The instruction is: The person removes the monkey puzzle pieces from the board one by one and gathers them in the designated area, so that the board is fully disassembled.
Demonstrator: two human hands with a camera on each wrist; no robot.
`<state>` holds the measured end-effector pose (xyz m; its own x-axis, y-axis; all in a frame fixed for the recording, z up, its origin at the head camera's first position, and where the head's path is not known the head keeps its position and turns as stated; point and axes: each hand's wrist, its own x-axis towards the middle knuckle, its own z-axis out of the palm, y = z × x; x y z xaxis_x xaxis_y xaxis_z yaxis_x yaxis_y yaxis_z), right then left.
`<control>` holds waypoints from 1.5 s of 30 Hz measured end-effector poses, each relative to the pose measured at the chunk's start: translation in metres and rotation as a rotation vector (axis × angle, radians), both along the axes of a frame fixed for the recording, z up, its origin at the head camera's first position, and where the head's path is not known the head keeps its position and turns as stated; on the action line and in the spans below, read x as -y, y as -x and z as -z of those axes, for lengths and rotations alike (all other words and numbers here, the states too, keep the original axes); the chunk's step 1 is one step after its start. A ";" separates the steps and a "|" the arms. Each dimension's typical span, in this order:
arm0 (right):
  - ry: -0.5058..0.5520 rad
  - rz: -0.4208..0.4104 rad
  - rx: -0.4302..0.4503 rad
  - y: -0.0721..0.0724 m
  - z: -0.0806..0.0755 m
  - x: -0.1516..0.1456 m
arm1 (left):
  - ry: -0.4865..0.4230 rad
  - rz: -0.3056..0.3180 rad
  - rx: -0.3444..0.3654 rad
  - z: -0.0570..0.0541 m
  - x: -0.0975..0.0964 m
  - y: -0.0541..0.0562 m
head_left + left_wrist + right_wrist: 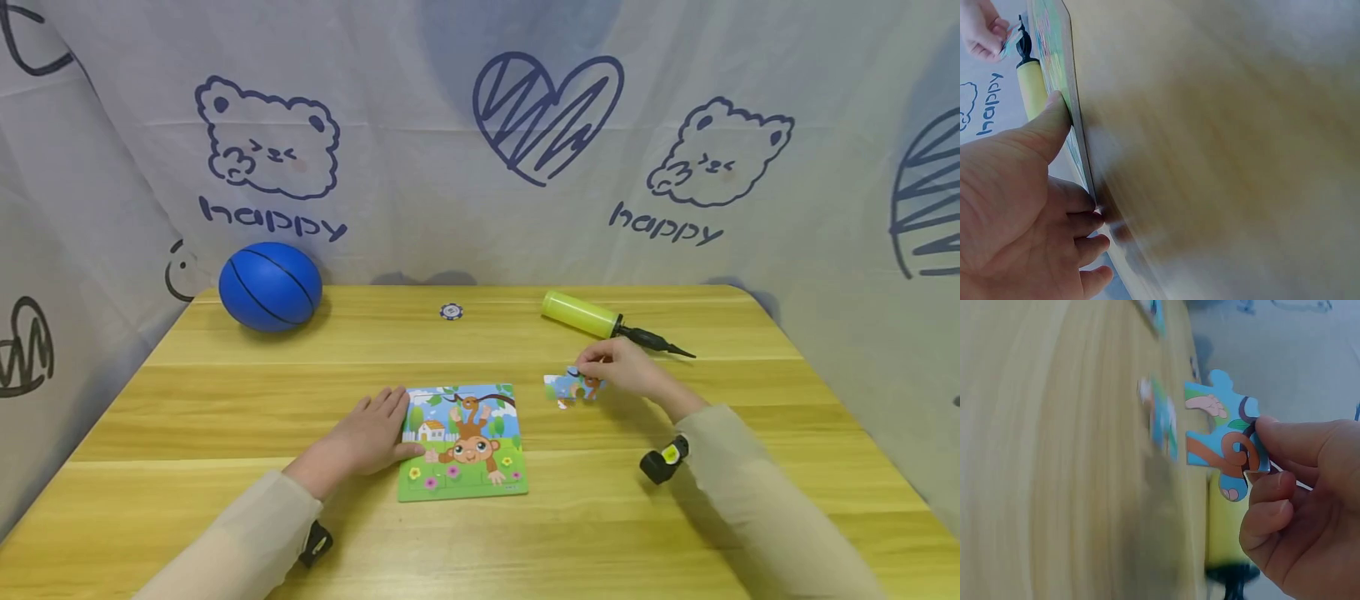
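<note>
At the lower centre of the frame, the puzzle board (468, 487) is lying flat on the bench (225, 433), its monkey picture facing up. To the upper right of it, a loose piece (557, 386) is showing just left of the held piece (1229, 442), which you are pinching above the wood.

For good control, you are wanting a light grip near the rim of the held piece, so that its tabs are staying free and nothing is bending. Its branch, brown curl and pink foot are giving you a clear guide to which way up it is. Mind the loose piece close by, since a low sweep could be nudging it.

Your left hand (371, 433) is resting back-up, fingers extended along the board's left edge and thumb lying over its face, so it is steadying rather than grasping. Your right hand (618, 367) is reaching in from the lower right, thumb and forefinger closing on the held piece, its other fingers curling in.
</note>
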<state>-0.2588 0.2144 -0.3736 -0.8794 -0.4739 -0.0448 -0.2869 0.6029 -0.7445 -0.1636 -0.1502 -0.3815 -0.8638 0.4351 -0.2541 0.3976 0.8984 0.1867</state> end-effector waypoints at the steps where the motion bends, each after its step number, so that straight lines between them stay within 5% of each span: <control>1: -0.013 0.004 0.004 0.001 0.001 -0.006 | 0.001 -0.001 0.000 0.000 0.000 0.000; 14: -0.079 0.075 0.089 0.009 0.014 -0.046 | 0.015 0.003 0.002 0.002 0.000 0.001; 45: -0.109 0.139 0.052 0.012 0.020 -0.048 | 0.011 -0.008 0.007 0.000 -0.001 -0.001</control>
<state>-0.2710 0.2622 -0.3939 -0.9314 -0.3375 -0.1361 -0.1579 0.7117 -0.6845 -0.1624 -0.1494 -0.3814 -0.8653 0.4254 -0.2652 0.3892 0.9035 0.1794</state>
